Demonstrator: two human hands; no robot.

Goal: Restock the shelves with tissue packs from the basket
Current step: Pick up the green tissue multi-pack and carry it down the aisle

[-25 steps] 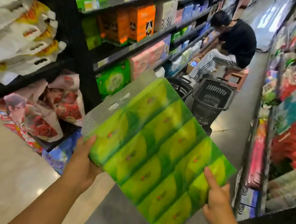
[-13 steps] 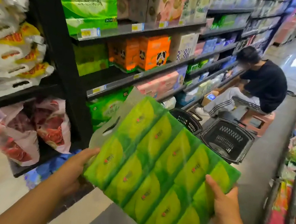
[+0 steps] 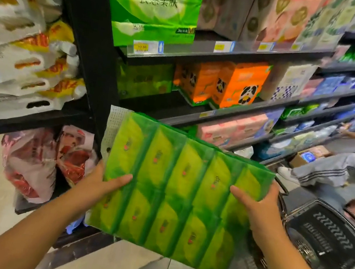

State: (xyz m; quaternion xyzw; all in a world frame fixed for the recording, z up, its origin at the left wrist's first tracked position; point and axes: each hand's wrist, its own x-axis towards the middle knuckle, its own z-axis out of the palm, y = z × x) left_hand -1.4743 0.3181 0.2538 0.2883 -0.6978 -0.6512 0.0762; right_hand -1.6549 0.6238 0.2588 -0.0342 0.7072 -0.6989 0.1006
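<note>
- Green and yellow, the tissue multi-pack [image 3: 176,192] is held in mid-air above the floor, its broad face up and its far edge close to the lower shelves.
- The left grip [image 3: 103,183] clasps the pack's left edge, thumb laid over the top face. The right grip [image 3: 261,209] clasps the right edge the same way.
- A black basket [image 3: 331,228] stands on the floor just right of the pack.
- Behind, the shelves [image 3: 232,47] carry orange panda boxes [image 3: 237,85], pink packs [image 3: 231,129] and a large green pack [image 3: 155,3].
- Farther down the aisle, a person [image 3: 338,169] sits low beside the shelves.
</note>
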